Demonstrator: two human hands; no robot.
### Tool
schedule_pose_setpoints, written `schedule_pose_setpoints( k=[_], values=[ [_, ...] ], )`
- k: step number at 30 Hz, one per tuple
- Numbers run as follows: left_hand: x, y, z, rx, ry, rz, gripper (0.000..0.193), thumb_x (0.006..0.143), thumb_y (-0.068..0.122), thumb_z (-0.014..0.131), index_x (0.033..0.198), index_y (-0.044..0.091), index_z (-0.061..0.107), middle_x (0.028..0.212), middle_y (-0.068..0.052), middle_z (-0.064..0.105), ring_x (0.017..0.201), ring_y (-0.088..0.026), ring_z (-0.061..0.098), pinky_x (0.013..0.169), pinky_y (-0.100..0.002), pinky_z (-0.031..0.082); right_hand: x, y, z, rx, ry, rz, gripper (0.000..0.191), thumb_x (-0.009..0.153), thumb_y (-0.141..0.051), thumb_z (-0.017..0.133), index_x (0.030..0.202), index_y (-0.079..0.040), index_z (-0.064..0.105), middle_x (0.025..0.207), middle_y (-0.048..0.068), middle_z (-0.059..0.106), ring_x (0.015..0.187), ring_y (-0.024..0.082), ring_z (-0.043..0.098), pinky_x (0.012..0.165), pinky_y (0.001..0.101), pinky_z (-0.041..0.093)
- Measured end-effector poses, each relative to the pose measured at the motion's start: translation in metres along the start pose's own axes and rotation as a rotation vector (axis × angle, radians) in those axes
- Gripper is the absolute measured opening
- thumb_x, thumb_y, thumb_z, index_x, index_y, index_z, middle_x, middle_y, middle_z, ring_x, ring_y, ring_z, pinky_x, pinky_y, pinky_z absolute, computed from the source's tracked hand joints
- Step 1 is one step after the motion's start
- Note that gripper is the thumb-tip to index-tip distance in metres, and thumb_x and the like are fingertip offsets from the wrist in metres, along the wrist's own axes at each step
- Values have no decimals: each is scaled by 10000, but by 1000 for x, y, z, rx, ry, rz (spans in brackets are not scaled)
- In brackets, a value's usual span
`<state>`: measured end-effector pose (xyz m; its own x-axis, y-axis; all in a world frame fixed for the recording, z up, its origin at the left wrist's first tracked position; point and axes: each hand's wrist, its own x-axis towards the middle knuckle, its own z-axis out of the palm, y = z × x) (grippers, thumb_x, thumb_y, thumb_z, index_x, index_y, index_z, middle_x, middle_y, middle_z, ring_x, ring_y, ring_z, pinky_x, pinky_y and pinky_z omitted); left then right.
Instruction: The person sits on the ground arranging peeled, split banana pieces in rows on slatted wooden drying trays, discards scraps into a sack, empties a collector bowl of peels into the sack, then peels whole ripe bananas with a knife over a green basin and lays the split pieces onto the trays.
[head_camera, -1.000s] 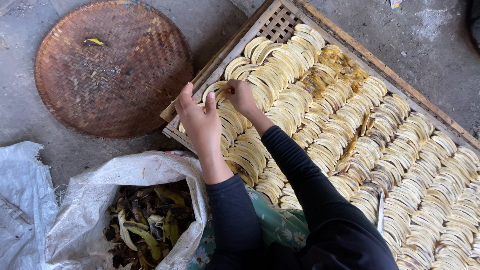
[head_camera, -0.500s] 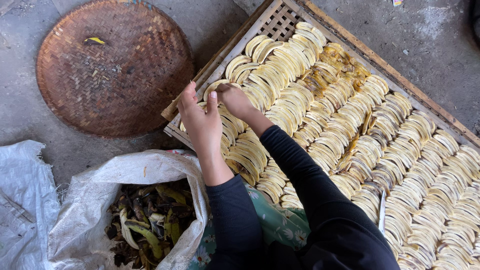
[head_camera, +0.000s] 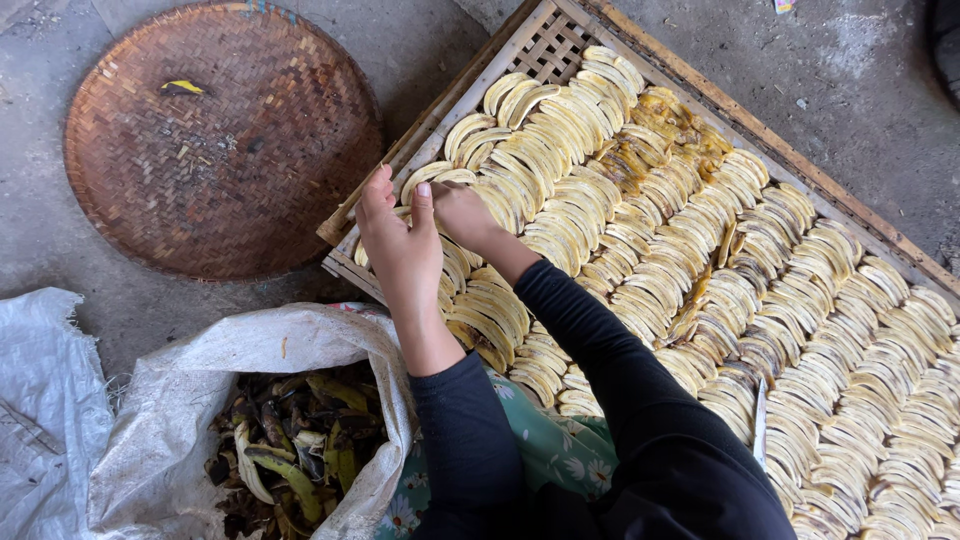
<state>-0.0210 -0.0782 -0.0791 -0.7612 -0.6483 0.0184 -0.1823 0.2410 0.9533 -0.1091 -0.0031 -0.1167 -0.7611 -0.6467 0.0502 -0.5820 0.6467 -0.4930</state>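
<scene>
A long bamboo-lattice drying rack (head_camera: 548, 45) is covered with rows of pale yellow peeled banana slices (head_camera: 640, 240). Both my hands meet at its near-left corner. My left hand (head_camera: 402, 250) stands upright with its fingers and thumb against one banana slice (head_camera: 436, 178) at the end of a row. My right hand (head_camera: 466, 215) is curled on the same slice from the other side. Both arms wear dark sleeves.
A round woven brown tray (head_camera: 225, 140) lies on the concrete floor to the left, with one small yellow scrap on it. A white woven sack (head_camera: 250, 350) holding dark banana peels (head_camera: 290, 450) sits below my left arm. Green flowered cloth (head_camera: 555, 455) shows at my lap.
My right hand has drawn slightly closer to my left hand at the rack's corner. The slice between them has settled lower onto the row.
</scene>
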Motion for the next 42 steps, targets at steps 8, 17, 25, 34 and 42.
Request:
schedule_pose_setpoints(
  k=[8, 17, 25, 34, 42],
  values=[
    [0, -2, 2, -34, -5, 37, 480, 988, 275, 699, 1393, 67, 545, 1346, -174, 597, 1198, -285, 630, 1001, -419, 528, -4, 4, 12, -162, 75, -119, 319, 961, -315, 567, 1066, -57, 722, 1037, 177, 707, 945, 365, 690, 812, 456, 569],
    [-6, 1, 10, -97, -22, 77, 465, 991, 235, 708, 1383, 37, 555, 1345, -191, 604, 1207, -286, 628, 1032, -405, 514, -32, 98, -20, 408, 252, 68, 208, 970, -80, 689, 1173, -43, 712, 1073, 124, 771, 933, 210, 752, 829, 331, 598],
    [-21, 4, 31, -98, -129, 181, 398, 1022, 162, 717, 1362, 24, 564, 1272, -184, 632, 1187, -297, 631, 1057, -410, 505, -264, 150, -65, -10, 54, 359, 346, 856, -80, 758, 1202, -95, 735, 1153, 119, 706, 911, 315, 696, 820, 405, 569],
    [-41, 18, 68, -136, -320, 325, 418, 1025, 188, 714, 1370, 14, 555, 1315, -186, 630, 1227, -301, 634, 1070, -418, 500, -363, 124, -7, -473, -99, 71, 366, 837, -157, 718, 1197, -94, 690, 1227, 107, 681, 1138, 296, 644, 967, 457, 511],
    [-54, 12, 103, -379, -338, 198, 477, 1050, 253, 653, 1442, 21, 510, 1439, -170, 586, 1303, -254, 595, 1129, -405, 469, -316, 143, -41, 358, -1, 600, 331, 952, -174, 673, 1259, -54, 635, 1090, 71, 716, 963, 204, 681, 859, 357, 546]
  ],
)
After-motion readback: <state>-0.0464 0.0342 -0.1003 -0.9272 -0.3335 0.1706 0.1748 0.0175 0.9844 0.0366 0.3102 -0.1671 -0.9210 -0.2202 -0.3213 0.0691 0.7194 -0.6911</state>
